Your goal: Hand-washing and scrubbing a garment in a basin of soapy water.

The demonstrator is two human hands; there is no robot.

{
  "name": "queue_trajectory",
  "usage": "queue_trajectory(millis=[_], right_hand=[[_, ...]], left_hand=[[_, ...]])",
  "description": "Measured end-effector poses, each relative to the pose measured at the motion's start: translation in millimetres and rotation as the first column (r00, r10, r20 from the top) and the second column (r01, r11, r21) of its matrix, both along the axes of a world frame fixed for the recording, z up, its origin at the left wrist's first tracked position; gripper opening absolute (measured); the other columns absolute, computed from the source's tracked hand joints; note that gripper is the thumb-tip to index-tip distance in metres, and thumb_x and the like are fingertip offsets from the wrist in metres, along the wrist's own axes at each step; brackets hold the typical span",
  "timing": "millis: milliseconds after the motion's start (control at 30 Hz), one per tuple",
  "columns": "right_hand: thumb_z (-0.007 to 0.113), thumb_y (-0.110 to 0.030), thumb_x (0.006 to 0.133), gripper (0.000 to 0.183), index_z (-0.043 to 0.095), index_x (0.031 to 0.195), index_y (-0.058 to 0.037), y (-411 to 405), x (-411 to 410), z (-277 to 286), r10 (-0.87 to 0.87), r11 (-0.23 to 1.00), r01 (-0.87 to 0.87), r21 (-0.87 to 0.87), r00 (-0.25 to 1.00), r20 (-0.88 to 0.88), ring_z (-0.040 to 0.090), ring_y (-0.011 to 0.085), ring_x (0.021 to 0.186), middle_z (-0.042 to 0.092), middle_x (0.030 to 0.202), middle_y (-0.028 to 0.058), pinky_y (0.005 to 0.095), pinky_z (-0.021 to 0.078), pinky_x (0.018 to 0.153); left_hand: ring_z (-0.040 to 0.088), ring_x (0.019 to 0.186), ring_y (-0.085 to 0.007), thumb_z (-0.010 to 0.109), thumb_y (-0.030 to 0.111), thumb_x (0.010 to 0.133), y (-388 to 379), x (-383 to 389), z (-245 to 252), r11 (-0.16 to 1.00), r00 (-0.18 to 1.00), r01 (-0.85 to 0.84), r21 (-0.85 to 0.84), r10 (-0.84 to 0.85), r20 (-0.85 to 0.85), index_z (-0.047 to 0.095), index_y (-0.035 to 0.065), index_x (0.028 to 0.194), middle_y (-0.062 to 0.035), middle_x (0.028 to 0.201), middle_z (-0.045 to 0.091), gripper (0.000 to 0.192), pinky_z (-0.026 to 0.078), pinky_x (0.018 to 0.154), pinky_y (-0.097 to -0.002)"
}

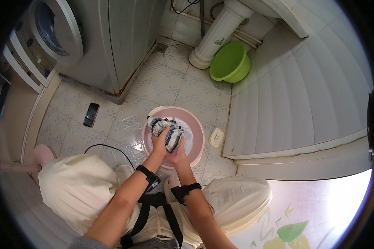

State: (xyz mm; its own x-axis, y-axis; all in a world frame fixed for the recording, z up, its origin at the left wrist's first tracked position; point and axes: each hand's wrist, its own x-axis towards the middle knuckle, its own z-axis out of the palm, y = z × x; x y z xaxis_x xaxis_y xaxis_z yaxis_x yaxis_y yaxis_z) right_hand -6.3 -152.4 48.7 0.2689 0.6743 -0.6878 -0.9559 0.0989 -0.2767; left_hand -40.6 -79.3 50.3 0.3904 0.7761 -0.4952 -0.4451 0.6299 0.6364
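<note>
A bunched striped cloth (171, 129), white with dark blue and grey bands, is held above a pink plastic basin (199, 130). My left hand (160, 141) grips its left side, the thumb lying over the fabric. From the right and below, my right hand (178, 152) holds the same cloth, its fingers partly hidden beneath. Whitish, sudsy water (188, 133) shows inside the basin, which sits on the tiled floor before my feet.
Right of the basin lies a cream soap dish (216, 137). A smartphone (91, 115) rests on the tiles at left, near a washing machine (93, 46) with its door open. A green basin (230, 62) leans by the sink pedestal (218, 34). A black cable (112, 147) crosses the wet floor.
</note>
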Motion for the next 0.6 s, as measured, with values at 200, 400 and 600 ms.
queue_trajectory(millis=[200,400,600], right_hand=[[0.040,-0.050,0.087,0.051,0.056,0.114,-0.0113,-13.7,30.5,-11.1,-0.275,0.914,0.276,0.297,0.960,-0.046,0.054,0.0298,0.106,0.058,0.115,0.0098,0.0454,0.0399,0.095],[0.043,-0.043,0.086,0.043,0.058,0.112,-0.0117,-11.1,30.5,-18.3,-0.234,0.906,0.263,0.331,0.964,-0.127,0.056,0.0287,0.103,0.059,0.113,0.0091,0.0431,0.0426,0.093],[0.041,-0.033,0.090,0.034,0.060,0.105,-0.0083,-11.7,32.5,-17.2,-0.271,0.898,0.302,0.321,0.952,-0.140,0.060,0.0281,0.094,0.062,0.105,0.0103,0.0409,0.0487,0.084]], left_hand=[[0.057,0.100,-0.0204,0.078,0.019,0.069,-32.3,-1.1,19.4,0.984,0.972,0.172,0.054,-0.161,-0.171,0.053,-0.0020,0.110,-0.0110,0.108,0.058,0.052,0.046,0.084,-0.0291],[0.061,0.089,-0.0207,0.077,0.018,0.067,-24.1,-4.8,42.2,0.974,0.961,0.220,0.055,-0.207,-0.184,0.055,-0.0026,0.108,-0.0121,0.101,0.061,0.050,0.048,0.079,-0.0287],[0.062,0.088,-0.0194,0.074,0.018,0.070,-24.7,-1.8,29.6,0.964,0.960,0.243,0.104,-0.223,-0.172,0.058,-0.0013,0.102,-0.0107,0.097,0.062,0.041,0.050,0.075,-0.0281]])
